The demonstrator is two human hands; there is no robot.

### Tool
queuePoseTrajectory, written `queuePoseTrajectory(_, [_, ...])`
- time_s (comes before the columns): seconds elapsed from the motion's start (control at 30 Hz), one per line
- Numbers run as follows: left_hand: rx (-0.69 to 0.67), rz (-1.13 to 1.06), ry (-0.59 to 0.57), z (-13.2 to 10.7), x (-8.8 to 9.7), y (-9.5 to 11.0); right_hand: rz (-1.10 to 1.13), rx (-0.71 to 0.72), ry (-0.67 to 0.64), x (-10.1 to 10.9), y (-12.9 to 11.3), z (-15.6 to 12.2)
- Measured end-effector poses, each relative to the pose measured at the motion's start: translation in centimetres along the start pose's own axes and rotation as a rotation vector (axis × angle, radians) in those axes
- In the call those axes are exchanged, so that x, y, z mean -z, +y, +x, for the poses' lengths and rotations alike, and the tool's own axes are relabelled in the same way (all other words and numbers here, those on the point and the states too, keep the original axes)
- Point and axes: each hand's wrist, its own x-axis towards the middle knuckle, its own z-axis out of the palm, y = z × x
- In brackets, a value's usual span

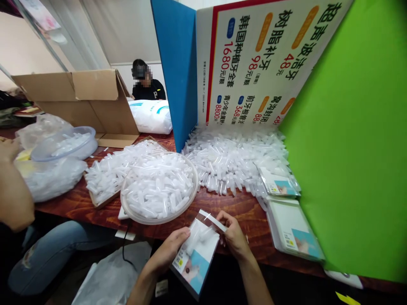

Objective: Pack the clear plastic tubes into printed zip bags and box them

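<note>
My left hand (168, 250) grips the left edge of a clear plastic packet (197, 254) with a printed blue and white card inside and small white tubes in its top. My right hand (234, 235) pinches the packet's open flap at the upper right. Both hands hold it just over the near edge of the wooden table (241, 212). Right in front of them stands a round clear dish (159, 188) heaped with small white plastic tubes. A large loose pile of the same tubes (232, 159) lies behind it, to the right.
Stacks of filled packets (294, 231) lie at the right by a green partition (356, 140). A blue panel and printed sign stand behind. At left are a tray of tubes (110, 173), a lidded tub (65, 144), a cardboard box (82, 101) and a neighbour's arm (14, 190). Another person sits far back.
</note>
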Motion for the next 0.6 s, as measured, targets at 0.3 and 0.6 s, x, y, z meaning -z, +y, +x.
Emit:
queuePoseTrajectory(0.3, [0.034,-0.004,-0.009,0.4,0.9,-0.7,-0.075,0.087,-0.037,-0.5,-0.3,0.8])
queuePoseTrajectory(0.6, [0.014,0.002,0.011,0.8,1.1,-0.3,-0.071,0.137,-0.108,0.6,0.0,-0.7])
